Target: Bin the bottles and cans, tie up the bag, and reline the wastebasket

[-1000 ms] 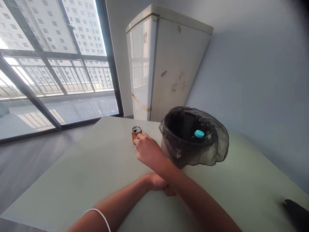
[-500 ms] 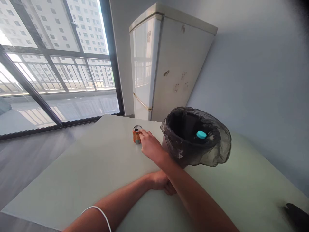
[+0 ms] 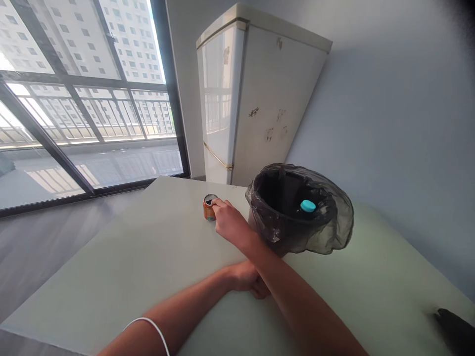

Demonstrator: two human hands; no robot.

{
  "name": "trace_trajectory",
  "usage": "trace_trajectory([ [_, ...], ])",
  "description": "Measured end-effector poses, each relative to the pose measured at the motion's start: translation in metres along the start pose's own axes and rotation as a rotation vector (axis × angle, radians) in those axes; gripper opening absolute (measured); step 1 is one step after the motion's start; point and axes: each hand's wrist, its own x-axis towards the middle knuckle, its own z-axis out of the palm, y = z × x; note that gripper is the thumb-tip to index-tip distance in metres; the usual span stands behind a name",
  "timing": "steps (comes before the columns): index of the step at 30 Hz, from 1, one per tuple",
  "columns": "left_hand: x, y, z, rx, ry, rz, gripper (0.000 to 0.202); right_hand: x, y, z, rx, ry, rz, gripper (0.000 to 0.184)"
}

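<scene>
An orange drink can [image 3: 208, 212] with an opened top stands on the pale table. My right hand [image 3: 230, 223] grips it from the right side, fingers at the rim; the thumb is out of sight. My left hand [image 3: 245, 277] rests closed on the table below my right forearm, which crosses over it and hides part of it. Nothing shows in its curled fingers. Close beyond my right wrist stands a bin lined with a dark, see-through garbage bag [image 3: 276, 225]. Inside it a bottle's turquoise cap [image 3: 308, 205] shows.
The pale table [image 3: 148, 257] spreads beneath both arms. A white fridge [image 3: 278, 94] with worn patches stands behind it, beside a grey wall. Glass sliding doors [image 3: 89, 118] onto a balcony are at the left. Something dark [image 3: 454, 329] lies at the lower right edge.
My right hand has shifted very slightly left, its fingers closer around the can's top. The left hand stays in place. The whole view has moved a little.
</scene>
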Motion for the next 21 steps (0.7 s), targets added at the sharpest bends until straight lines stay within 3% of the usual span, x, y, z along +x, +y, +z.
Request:
trace_trajectory([
  [11, -0.006, 0.013, 0.012, 0.063, 0.014, -0.01, 0.051, -0.001, -0.004, -0.006, 0.095, -0.01, 0.018, 0.034],
  [16, -0.009, 0.015, 0.014, 0.07, 0.007, 0.003, 0.051, -0.011, -0.017, -0.024, 0.137, -0.029, -0.015, 0.028],
  [21, -0.009, 0.009, 0.006, 0.116, 0.129, 0.032, 0.039, -0.034, -0.038, -0.054, 0.227, -0.026, -0.111, 0.03],
])
